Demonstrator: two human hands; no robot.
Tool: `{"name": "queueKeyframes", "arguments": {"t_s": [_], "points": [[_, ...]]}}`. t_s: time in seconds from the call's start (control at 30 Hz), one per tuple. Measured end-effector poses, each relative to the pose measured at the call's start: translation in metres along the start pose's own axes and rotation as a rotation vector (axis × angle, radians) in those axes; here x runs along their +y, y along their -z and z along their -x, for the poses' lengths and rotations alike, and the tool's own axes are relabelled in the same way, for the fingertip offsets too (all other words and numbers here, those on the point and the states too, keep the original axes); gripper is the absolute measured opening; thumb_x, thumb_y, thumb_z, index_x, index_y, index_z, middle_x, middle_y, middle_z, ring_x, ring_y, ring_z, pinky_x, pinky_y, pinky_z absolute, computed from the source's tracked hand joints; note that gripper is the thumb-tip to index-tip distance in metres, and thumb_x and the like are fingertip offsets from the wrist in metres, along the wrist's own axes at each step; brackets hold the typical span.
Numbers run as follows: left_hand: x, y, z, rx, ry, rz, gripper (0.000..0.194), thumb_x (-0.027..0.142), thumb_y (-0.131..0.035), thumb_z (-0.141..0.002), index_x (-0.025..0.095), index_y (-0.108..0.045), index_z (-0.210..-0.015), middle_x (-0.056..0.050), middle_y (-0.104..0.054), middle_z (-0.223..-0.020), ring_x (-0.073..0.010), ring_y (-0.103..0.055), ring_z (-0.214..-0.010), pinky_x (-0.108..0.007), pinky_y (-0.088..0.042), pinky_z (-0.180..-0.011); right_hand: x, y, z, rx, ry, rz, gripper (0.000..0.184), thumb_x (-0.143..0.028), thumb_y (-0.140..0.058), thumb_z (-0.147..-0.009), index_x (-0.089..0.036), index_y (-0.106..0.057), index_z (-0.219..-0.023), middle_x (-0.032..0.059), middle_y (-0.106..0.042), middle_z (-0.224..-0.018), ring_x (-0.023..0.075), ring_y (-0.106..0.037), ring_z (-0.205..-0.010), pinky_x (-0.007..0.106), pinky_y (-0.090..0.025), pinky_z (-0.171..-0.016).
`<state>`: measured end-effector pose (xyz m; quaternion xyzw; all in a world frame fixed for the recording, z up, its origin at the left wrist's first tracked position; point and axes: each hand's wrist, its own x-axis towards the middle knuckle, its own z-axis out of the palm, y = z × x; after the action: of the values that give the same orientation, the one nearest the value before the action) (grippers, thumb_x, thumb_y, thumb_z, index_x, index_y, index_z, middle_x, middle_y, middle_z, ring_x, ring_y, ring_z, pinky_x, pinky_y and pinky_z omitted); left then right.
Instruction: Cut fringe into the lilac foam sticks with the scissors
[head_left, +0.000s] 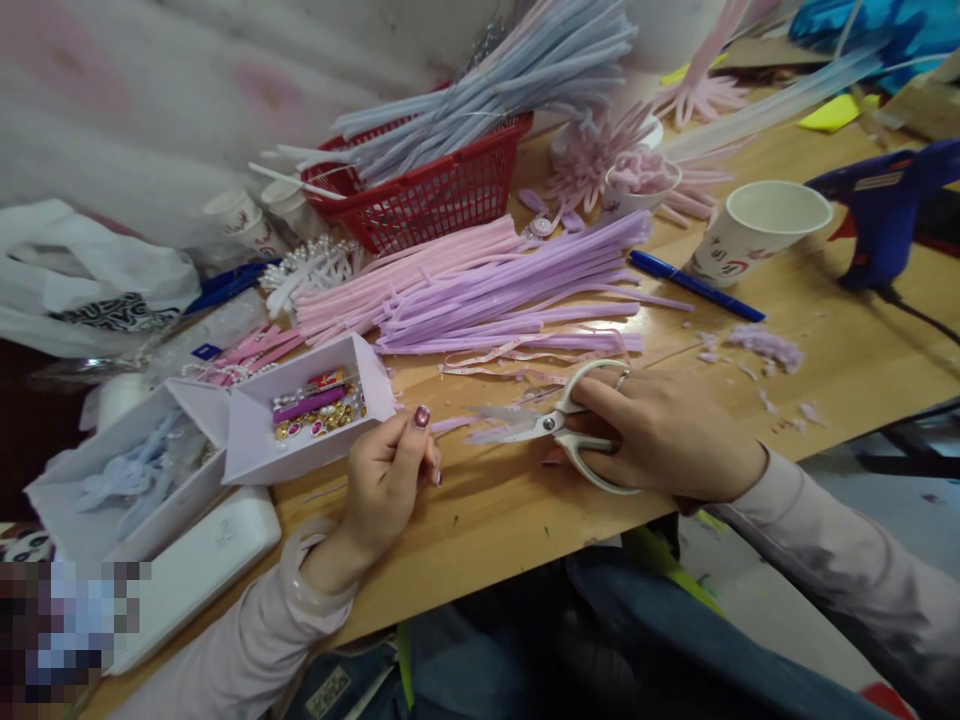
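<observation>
My right hand [671,435] has its fingers through the handles of white-handled scissors [550,425], whose blades are parted and point left. My left hand [384,480] is closed in a pinch, and a short piece of purple pipe cleaner [452,425] extends from its fingertips toward the blades. How much of that piece lies inside the fingers is hidden. Just behind the scissors lies a thin pink measuring tape [510,352]. Beyond it is a bundle of purple pipe cleaners [517,285], with pink pipe cleaners [420,265] beside it.
Left of my hands stand a white box of beads [292,465] and a box with pale blue pieces [56,490]. A red basket [442,195] holds grey-blue pipe cleaners. At right are a blue pen [697,285], a paper cup [772,235], a blue glue gun [885,215] and purple fluff [765,345].
</observation>
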<state>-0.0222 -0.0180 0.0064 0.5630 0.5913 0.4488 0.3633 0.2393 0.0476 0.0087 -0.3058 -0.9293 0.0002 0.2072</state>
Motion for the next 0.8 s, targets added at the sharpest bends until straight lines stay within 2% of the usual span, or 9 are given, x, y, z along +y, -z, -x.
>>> {"name": "queueKeyframes", "arguments": {"t_s": [0.1,0.23,0.47,0.8], "points": [[-0.0015,0.0002,0.0018,-0.032,-0.026,0.047,0.046,0.039,-0.046,-0.096,0.020,-0.047,-0.054,0.004,-0.049,-0.044,-0.0088,-0.047,-0.040,-0.023,-0.037,-0.045,0.0017,0.0008,-0.0003,0.026,0.016,0.003,0.020,-0.034,-0.048,-0.089,-0.019,-0.050,-0.077,0.0024,-0.059,-0.069,0.0139,-0.050,-0.057,0.028,-0.030,-0.054],[-0.0002,-0.0005,0.0026,-0.084,-0.047,0.150,0.046,0.041,-0.047,-0.096,0.021,-0.046,-0.055,0.004,-0.047,-0.044,-0.0088,-0.046,-0.040,-0.023,-0.036,-0.043,0.0064,0.0040,0.0007,-0.027,0.033,-0.006,0.019,-0.035,-0.049,-0.089,-0.019,-0.053,-0.080,0.0037,-0.061,-0.073,0.0150,-0.053,-0.059,0.028,-0.033,-0.055],[-0.0015,-0.0003,0.0027,-0.134,0.000,0.239,0.044,0.042,-0.050,-0.095,0.021,-0.046,-0.056,0.003,-0.050,-0.047,-0.0099,-0.048,-0.043,-0.025,-0.036,-0.046,0.0067,0.0028,0.0014,-0.051,0.056,-0.031,0.015,-0.034,-0.051,-0.087,-0.020,-0.054,-0.082,0.0043,-0.061,-0.072,0.0168,-0.052,-0.058,0.030,-0.033,-0.056],[-0.0019,0.0002,0.0009,-0.160,0.074,0.321,0.045,0.045,-0.051,-0.094,0.020,-0.047,-0.056,0.004,-0.047,-0.044,-0.0089,-0.045,-0.040,-0.025,-0.033,-0.044,0.0091,0.0010,0.0022,-0.013,0.085,-0.041,0.018,-0.033,-0.050,-0.090,-0.020,-0.053,-0.078,0.0007,-0.059,-0.066,0.0134,-0.052,-0.055,0.027,-0.032,-0.054]]}}
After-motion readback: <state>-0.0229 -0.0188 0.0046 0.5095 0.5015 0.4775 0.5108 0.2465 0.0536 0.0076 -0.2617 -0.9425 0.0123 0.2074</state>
